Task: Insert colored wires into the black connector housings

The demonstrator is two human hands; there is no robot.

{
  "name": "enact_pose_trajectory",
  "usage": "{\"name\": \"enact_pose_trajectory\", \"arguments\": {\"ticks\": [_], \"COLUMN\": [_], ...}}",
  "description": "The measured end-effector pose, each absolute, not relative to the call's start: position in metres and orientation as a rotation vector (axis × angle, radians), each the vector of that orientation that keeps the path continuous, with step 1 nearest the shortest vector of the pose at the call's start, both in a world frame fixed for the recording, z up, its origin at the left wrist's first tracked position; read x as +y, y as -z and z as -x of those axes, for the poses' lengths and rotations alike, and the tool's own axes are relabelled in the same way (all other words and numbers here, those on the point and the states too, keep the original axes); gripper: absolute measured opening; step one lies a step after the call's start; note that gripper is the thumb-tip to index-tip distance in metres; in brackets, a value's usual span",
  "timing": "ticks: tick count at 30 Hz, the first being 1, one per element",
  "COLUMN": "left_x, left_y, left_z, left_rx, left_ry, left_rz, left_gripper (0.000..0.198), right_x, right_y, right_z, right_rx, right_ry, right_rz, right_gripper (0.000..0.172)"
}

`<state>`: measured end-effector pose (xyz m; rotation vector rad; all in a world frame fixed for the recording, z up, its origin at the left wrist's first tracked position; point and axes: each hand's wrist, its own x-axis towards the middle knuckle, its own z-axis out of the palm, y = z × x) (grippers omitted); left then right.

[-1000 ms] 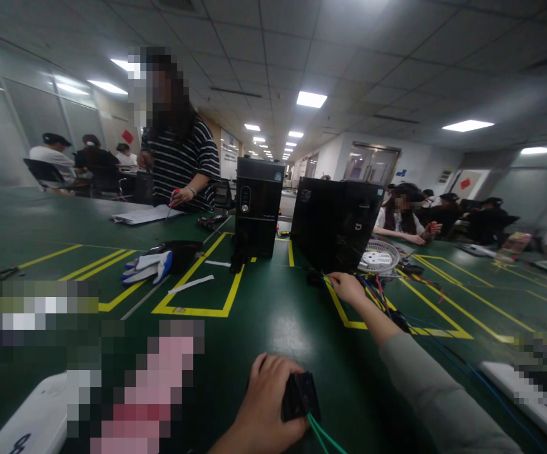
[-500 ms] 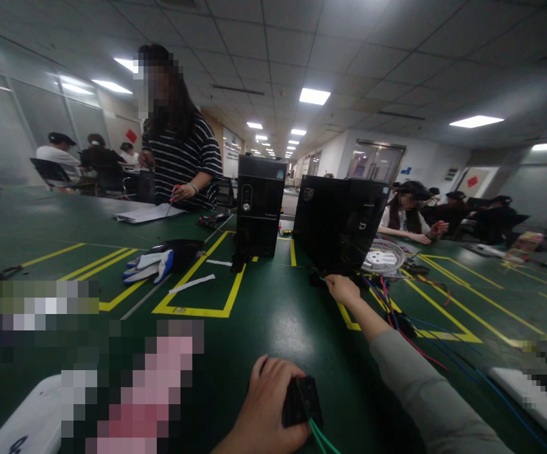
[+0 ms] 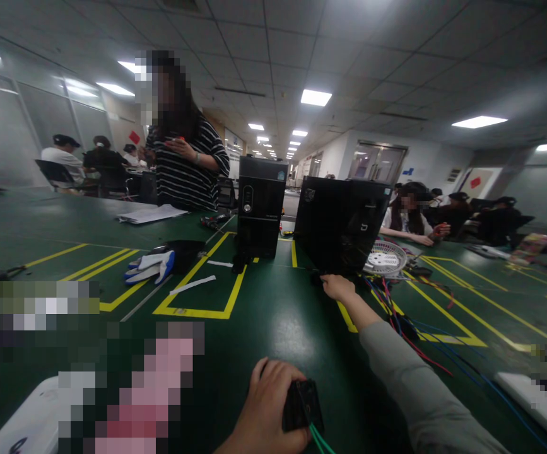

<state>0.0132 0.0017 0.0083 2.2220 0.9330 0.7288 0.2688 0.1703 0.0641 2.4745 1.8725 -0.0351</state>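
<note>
Blocking right hand (image 3: 338,288): black case (image 3: 342,221), wires (image 3: 393,310)

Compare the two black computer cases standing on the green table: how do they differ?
The left case turns its narrow front to the camera, with an oval button panel; the right case shows a broad side. The person's right hand reaches the foot of the right case; no hand is at the left case. Coloured wires lie by the right case only. Both are black and upright.
</note>
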Motion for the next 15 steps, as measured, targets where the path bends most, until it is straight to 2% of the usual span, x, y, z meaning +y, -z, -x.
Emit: {"name": "enact_pose_trajectory", "arguments": {"ticks": [15], "left_x": [0.005], "left_y": [-0.001], "left_z": [-0.015], "left_rx": [0.943], "left_ry": [-0.761], "left_rz": [-2.202], "left_gripper": [0.044], "right_x": [0.192], "right_y": [-0.075], "right_z": [-0.269], "right_rx": [1.83], "right_ry": [0.151], "right_rz": [-2.472], "right_gripper": [0.029]}}
